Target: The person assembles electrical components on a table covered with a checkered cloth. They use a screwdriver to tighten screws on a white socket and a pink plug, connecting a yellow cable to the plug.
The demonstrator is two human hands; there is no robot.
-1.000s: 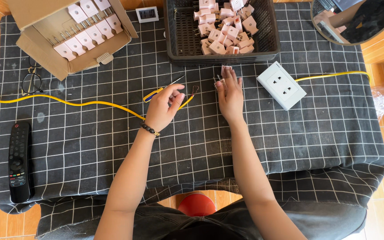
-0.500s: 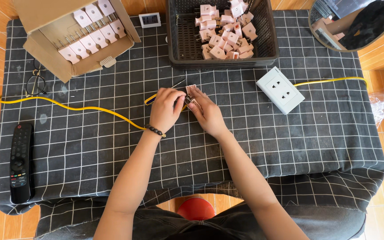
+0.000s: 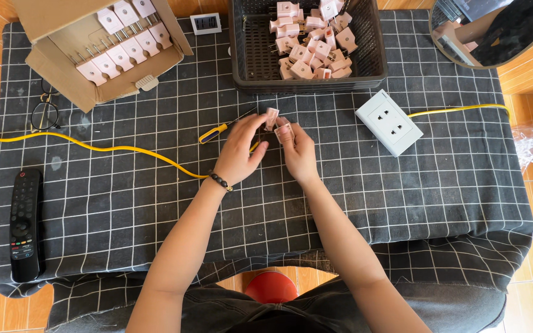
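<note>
Pale pink plastic plug pieces are what both hands work on: the left hand (image 3: pixel 242 148) pinches one small pink plug part (image 3: pixel 271 117) between thumb and fingertips, and the right hand (image 3: pixel 297 151) is closed around a second pink plug part (image 3: pixel 284 131) just beside it, the two pieces near each other but, as far as I can tell, not yet joined. Judging by how things lie, the job looks partly done: the open brown cardboard box (image 3: pixel 50 58), up and to the left of the hands, holds two neat rows of finished-looking pink plugs with metal prongs, about nine in all, while the black plastic mesh basket (image 3: pixel 245 43) straight ahead of the hands still has a loose heap of pink parts, too jumbled to count, perhaps twenty. One yellow-handled screwdriver (image 3: pixel 217 131) lies touching distance left of the left hand on the black grid-patterned cloth surface (image 3: pixel 402 203). One white wall socket (image 3: pixel 388 121) on one yellow cable (image 3: pixel 112 150) sits to the right, one black remote control (image 3: pixel 24 225) and one pair of glasses (image 3: pixel 45 114) far left.
</note>
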